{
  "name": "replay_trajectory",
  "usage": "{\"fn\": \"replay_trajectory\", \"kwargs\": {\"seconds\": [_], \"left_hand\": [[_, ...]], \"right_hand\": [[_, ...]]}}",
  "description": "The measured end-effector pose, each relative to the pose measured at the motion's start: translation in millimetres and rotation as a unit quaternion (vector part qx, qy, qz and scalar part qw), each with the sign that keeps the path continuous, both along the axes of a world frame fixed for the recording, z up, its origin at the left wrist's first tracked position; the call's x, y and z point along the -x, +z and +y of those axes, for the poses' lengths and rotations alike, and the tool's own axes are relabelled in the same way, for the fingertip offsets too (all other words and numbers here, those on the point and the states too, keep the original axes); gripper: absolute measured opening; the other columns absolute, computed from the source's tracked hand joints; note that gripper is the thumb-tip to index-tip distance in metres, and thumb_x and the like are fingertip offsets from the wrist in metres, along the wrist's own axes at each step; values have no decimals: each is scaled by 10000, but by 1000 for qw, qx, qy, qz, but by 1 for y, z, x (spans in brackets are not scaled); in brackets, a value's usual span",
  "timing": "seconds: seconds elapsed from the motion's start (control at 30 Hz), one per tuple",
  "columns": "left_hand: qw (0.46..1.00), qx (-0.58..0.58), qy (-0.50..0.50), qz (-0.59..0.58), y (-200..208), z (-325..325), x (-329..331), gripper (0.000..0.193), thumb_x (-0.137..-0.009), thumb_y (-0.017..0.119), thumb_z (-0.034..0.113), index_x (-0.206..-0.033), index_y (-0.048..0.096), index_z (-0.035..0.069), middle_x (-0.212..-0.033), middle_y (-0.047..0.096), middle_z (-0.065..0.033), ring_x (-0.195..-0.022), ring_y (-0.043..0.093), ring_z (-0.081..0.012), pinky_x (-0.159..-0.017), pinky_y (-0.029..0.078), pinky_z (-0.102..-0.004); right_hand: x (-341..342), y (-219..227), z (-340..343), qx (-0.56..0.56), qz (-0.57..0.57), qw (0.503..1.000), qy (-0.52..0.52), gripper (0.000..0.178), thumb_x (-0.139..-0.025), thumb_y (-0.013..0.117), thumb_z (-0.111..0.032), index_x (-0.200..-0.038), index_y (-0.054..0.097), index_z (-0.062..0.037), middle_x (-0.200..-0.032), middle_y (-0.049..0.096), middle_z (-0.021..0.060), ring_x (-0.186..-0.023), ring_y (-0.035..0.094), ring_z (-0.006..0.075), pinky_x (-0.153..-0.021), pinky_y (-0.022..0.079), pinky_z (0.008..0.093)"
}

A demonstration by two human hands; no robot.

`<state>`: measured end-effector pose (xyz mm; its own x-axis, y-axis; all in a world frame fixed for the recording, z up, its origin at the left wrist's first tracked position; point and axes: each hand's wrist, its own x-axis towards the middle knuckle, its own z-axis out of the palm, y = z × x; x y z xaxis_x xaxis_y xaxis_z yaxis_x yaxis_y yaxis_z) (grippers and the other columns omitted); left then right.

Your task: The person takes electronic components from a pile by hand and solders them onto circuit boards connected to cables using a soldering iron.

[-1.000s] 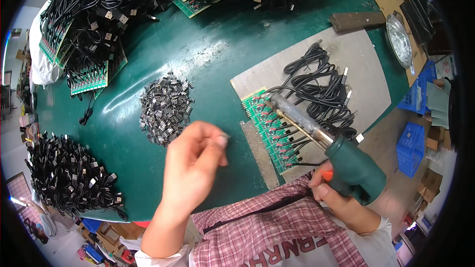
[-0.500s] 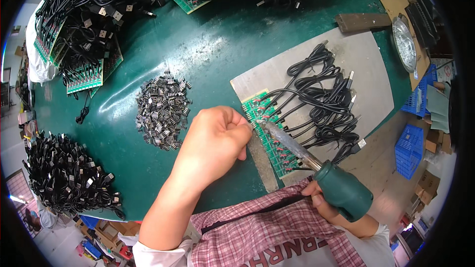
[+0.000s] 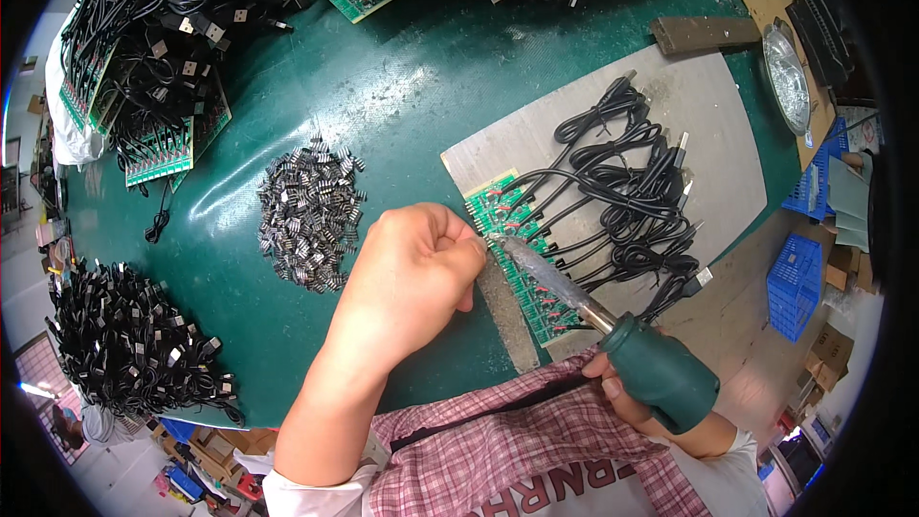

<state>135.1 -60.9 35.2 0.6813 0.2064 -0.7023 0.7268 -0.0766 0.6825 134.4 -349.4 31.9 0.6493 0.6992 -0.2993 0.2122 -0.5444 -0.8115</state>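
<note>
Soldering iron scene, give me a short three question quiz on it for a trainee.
1. True or false: the right hand holds the green-handled soldering iron.
2. Where is the iron's tip? A) on the pile of small metal parts B) at the green circuit board strip C) on the round metal dish
3. What is wired to the strip?

Key: 1 true. 2 B, beside the closed left hand. 3 Black cables lying on the grey mat.

Glossy green table mat point(image 3: 402, 86), matt grey board point(image 3: 708, 124), dull metal soldering-iron tip point(image 3: 550, 278), matt green plastic handle point(image 3: 661, 373)
</note>
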Motion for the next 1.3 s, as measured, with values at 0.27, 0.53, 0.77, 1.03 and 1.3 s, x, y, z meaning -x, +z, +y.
{"fn": "replay_trajectory", "kwargs": {"seconds": [0.27, 0.53, 0.77, 1.03, 1.3], "left_hand": [[1000, -6, -2, -3, 2, 0, -1, 154, -876, 595, 111, -764, 604, 6, -548, 553, 6, -450, 422, -37, -410, 297, -222], [1000, -2, 2, -3, 1, 0, 0, 156, -873, 595, 107, -759, 600, 1, -546, 548, 2, -461, 422, -40, -423, 293, -223], [1000, 0, 2, -4, 0, 0, 0, 155, -876, 595, 107, -760, 601, 5, -548, 550, 3, -448, 421, -40, -410, 295, -220], [1000, -2, 2, 0, 0, 0, -1, 153, -879, 598, 112, -770, 603, 4, -543, 550, 1, -439, 424, -40, -403, 301, -216], [1000, -6, 2, 5, 1, 1, 0, 153, -843, 594, 117, -762, 615, -12, -556, 580, -34, -482, 494, -77, -451, 369, -246]], "right_hand": [[-4, -4, 0, -15, -78, 996, 30, 54, -825, 619, -82, -858, 650, -53, -774, 669, 41, -694, 607, 175, -638, 467, 316], [4, -12, -9, -27, -44, 999, -8, 51, -814, 626, -84, -856, 651, -71, -774, 666, 37, -685, 615, 209, -661, 466, 320], [0, -10, -3, -50, -58, 997, 8, 52, -798, 633, -77, -841, 663, -83, -797, 678, 31, -680, 607, 202, -645, 462, 317], [-1, -7, -4, -36, -68, 997, 7, 41, -793, 644, -83, -809, 679, -98, -782, 674, 20, -663, 581, 192, -614, 458, 317], [9, -6, -10, -28, -37, 999, -6, 141, -842, 608, -77, -970, 639, -26, -821, 670, 71, -718, 611, 191, -662, 484, 310]]}}
